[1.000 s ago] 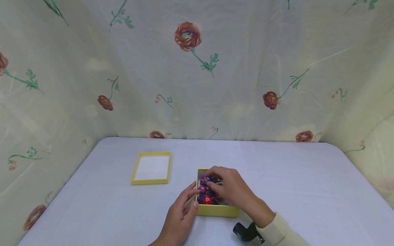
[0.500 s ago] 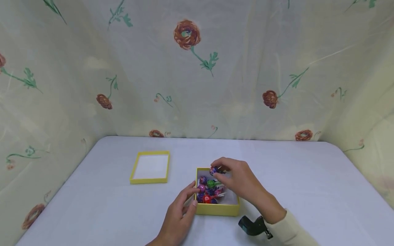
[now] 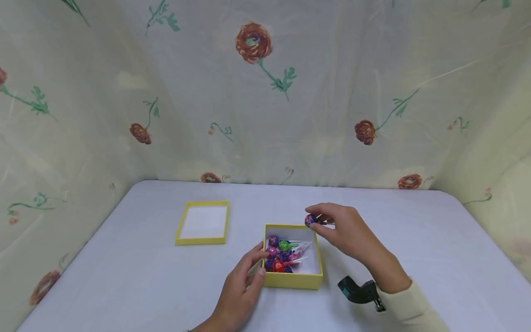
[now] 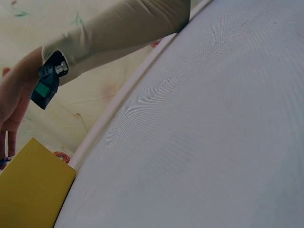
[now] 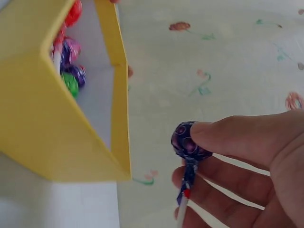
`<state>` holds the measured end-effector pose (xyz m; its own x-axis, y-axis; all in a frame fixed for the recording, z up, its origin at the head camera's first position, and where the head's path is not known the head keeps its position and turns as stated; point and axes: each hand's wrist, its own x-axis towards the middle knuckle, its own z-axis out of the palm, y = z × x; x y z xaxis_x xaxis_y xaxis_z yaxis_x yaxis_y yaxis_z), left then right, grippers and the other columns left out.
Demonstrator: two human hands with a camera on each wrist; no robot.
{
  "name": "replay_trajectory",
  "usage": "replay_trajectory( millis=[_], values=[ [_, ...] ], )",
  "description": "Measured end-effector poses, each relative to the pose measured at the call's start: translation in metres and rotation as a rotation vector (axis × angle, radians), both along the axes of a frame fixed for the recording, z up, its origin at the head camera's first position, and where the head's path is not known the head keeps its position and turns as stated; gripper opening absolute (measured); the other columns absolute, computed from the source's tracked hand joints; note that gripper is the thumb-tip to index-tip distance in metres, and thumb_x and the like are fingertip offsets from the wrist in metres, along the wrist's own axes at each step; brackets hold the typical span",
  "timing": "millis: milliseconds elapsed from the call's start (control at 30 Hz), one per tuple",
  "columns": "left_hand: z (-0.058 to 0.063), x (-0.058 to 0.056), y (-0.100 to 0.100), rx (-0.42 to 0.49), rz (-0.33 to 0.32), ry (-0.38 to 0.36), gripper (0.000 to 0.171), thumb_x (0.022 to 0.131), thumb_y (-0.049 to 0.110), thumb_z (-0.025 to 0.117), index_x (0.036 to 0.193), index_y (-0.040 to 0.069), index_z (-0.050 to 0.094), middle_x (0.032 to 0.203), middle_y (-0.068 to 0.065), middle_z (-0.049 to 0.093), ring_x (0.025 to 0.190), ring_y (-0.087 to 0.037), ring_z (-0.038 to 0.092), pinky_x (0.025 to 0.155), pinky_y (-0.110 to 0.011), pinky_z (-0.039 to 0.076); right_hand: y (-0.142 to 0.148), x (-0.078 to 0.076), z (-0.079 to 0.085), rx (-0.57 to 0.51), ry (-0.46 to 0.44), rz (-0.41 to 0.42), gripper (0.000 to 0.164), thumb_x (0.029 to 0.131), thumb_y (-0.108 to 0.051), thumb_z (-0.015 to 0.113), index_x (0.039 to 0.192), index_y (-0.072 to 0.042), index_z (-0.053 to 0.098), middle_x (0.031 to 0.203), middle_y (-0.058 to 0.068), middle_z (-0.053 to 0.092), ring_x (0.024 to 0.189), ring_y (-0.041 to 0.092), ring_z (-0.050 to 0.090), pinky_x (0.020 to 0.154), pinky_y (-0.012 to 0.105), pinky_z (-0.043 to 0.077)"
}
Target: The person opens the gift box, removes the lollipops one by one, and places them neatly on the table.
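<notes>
A lollipop in a dark blue and purple wrapper point(image 5: 184, 141) is pinched by its round head between thumb and fingers of my right hand point(image 3: 346, 230). Its white stick points down in the right wrist view. This hand is in the air just beyond the right back corner of the yellow box point(image 3: 292, 281). Several wrapped lollipops point(image 3: 283, 256), green, red, pink and purple, lie inside along the box's left part, sticks toward the right. My left hand point(image 3: 242, 286) rests against the box's left side, fingers at the rim and thumb by the front corner.
A shallow yellow-edged lid point(image 3: 201, 241), white inside, lies on the white table point(image 3: 124, 276) left of and behind the box. A black camera mount point(image 3: 358, 290) sits on the right wrist. Flower-printed curtains point(image 3: 311, 92) hang around the table.
My right hand has lifted the purple lollipop out of the box and carried it up and right, past the rim. The left hand stays at the box's left side.
</notes>
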<state>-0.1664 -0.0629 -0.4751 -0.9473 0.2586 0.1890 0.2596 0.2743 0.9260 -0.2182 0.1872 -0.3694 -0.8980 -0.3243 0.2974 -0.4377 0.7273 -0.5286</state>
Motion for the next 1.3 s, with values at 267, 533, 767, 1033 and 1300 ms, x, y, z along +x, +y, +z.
replay_trajectory(
  millis=[267, 533, 767, 1033, 1300],
  values=[
    [-0.001, 0.001, -0.001, -0.004, 0.020, 0.027, 0.029, 0.101, 0.019, 0.049, 0.130, 0.020, 0.052, 0.151, 0.007, 0.036, 0.134, -0.021, 0.042, 0.092, -0.023, 0.052, 0.018, -0.005, 0.000, 0.032, -0.062, -0.048, 0.028, 0.088, -0.011, 0.070, 0.116, -0.007, 0.068, 0.107, 0.005, 0.070, 0.093, 0.022, 0.066, 0.081, 0.043, 0.058],
    [-0.001, 0.002, 0.000, 0.003, 0.021, 0.036, 0.028, 0.101, 0.019, 0.049, 0.129, 0.021, 0.053, 0.151, 0.006, 0.038, 0.134, -0.022, 0.043, 0.091, -0.024, 0.052, 0.031, -0.011, -0.006, 0.067, -0.108, -0.066, 0.024, 0.088, -0.010, 0.070, 0.111, -0.006, 0.070, 0.102, 0.004, 0.070, 0.091, 0.022, 0.066, 0.080, 0.043, 0.058],
    [0.001, 0.001, 0.000, -0.002, 0.006, 0.035, 0.029, 0.101, 0.018, 0.050, 0.130, 0.020, 0.052, 0.151, 0.008, 0.036, 0.133, -0.020, 0.043, 0.091, -0.023, 0.051, 0.038, -0.014, -0.013, 0.115, -0.132, -0.100, 0.025, 0.087, -0.012, 0.071, 0.112, -0.008, 0.070, 0.101, 0.004, 0.070, 0.091, 0.021, 0.065, 0.080, 0.044, 0.058],
    [0.002, 0.000, 0.000, -0.017, 0.014, 0.035, 0.029, 0.100, 0.018, 0.050, 0.130, 0.018, 0.052, 0.151, 0.005, 0.037, 0.131, -0.023, 0.046, 0.090, -0.024, 0.053, 0.042, -0.020, -0.022, 0.116, -0.173, -0.107, 0.025, 0.087, -0.010, 0.071, 0.112, -0.006, 0.070, 0.099, 0.004, 0.070, 0.091, 0.022, 0.064, 0.079, 0.042, 0.058],
    [0.004, 0.001, 0.001, -0.036, 0.015, -0.006, 0.029, 0.101, 0.020, 0.049, 0.130, 0.020, 0.051, 0.152, 0.006, 0.036, 0.131, -0.021, 0.046, 0.092, -0.024, 0.051, 0.047, -0.026, -0.037, 0.114, -0.179, -0.095, 0.024, 0.086, -0.009, 0.071, 0.109, -0.006, 0.071, 0.097, 0.003, 0.070, 0.088, 0.020, 0.065, 0.079, 0.043, 0.056]
  ],
)
